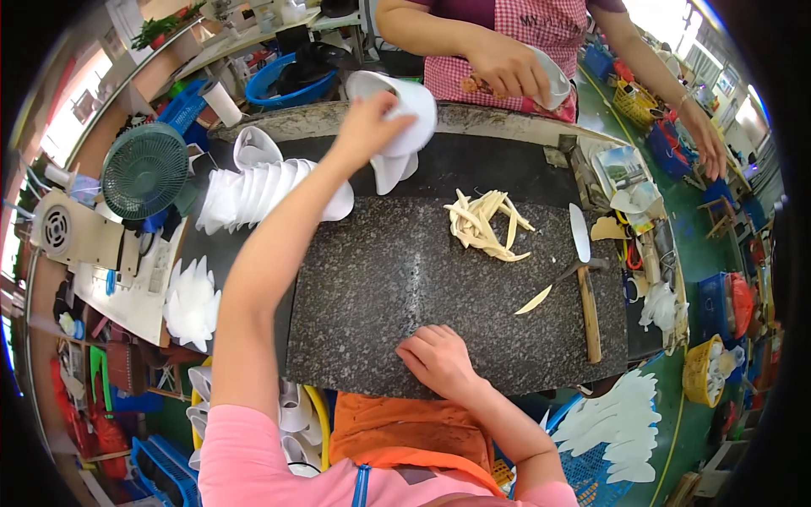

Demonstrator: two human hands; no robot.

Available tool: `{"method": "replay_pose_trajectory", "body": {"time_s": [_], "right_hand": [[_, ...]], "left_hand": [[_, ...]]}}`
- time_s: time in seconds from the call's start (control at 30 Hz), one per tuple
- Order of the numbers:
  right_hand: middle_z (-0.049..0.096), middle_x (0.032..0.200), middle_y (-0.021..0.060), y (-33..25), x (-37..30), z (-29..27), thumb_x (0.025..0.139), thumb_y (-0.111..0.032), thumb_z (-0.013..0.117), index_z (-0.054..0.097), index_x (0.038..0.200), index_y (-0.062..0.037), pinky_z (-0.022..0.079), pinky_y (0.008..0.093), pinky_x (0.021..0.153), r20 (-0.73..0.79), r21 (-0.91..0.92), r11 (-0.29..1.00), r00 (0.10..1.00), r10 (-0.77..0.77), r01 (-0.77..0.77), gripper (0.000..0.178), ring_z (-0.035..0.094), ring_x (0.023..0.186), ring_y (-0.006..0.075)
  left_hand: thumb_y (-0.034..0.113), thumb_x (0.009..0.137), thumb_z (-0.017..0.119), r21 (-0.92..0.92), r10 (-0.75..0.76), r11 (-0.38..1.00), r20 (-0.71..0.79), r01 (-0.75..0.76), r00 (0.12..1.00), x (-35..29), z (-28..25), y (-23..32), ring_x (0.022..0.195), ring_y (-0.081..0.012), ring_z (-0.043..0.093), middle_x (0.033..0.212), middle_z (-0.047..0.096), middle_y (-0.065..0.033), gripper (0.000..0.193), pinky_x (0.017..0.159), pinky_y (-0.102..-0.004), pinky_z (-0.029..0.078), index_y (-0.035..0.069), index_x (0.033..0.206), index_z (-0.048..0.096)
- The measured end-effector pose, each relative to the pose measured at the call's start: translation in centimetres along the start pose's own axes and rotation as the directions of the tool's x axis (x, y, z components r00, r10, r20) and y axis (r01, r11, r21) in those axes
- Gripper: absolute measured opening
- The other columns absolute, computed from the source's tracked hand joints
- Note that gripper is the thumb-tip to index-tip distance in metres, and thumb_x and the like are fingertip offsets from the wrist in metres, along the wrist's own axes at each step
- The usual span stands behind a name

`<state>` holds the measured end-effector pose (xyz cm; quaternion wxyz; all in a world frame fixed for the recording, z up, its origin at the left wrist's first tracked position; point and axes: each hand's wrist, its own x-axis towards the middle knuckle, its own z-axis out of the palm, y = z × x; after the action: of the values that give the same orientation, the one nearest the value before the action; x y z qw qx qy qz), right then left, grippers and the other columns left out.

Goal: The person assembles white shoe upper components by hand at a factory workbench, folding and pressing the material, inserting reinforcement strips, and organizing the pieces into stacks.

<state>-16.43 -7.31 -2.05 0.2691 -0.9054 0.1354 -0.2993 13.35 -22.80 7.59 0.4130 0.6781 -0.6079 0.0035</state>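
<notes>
My left hand reaches to the far side of the bench, its fingers and thumb closed on a white curved piece that looks like a shoe upper. Just below that piece, another white upper lies on the black surface. To the left is a nested row of white uppers, partly behind my left forearm. My right hand rests loosely curled near the front edge of the speckled stone slab; nothing shows in its fingers.
Pale strips lie heaped on the slab. At right are a hammer and a knife with a pale blade. A green fan stands left. Opposite, another person's hand holds a pale curved piece. White pieces overhang a blue basket.
</notes>
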Motion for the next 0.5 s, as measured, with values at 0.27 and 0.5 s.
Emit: {"method": "replay_pose_trajectory", "body": {"time_s": [0.27, 0.5], "right_hand": [[0.061, 0.085, 0.0041, -0.7, 1.5, -1.6, 0.09, -0.02, 0.059, 0.059, 0.107, -0.0054, 0.045, 0.0292, 0.074, 0.147, 0.5, 0.729, 0.876, 0.46, -0.467, 0.023, 0.057, 0.076, 0.0127], [0.058, 0.115, 0.009, -1.0, 6.2, -0.4, 0.099, -0.037, 0.039, 0.043, 0.13, -0.0016, 0.047, 0.031, 0.086, 0.575, 0.778, -0.037, 0.686, 0.446, -0.627, 0.047, 0.057, 0.099, 0.0145]], "left_hand": [[0.008, 0.085, 0.061, -0.448, -0.226, 0.883, -0.14, 0.142, 0.964, -16.7, -12.9, 7.0, 0.086, -0.0096, 0.056, 0.095, 0.059, -0.0045, 0.026, 0.075, -0.0239, 0.046, 0.001, 0.108, 0.051], [0.03, 0.069, 0.075, -0.055, 0.218, 0.976, 0.28, -0.211, 0.935, -28.4, -5.4, 10.5, 0.087, -0.0266, 0.063, 0.077, 0.062, -0.0082, 0.034, 0.109, -0.0479, 0.028, 0.006, 0.084, 0.057]]}}
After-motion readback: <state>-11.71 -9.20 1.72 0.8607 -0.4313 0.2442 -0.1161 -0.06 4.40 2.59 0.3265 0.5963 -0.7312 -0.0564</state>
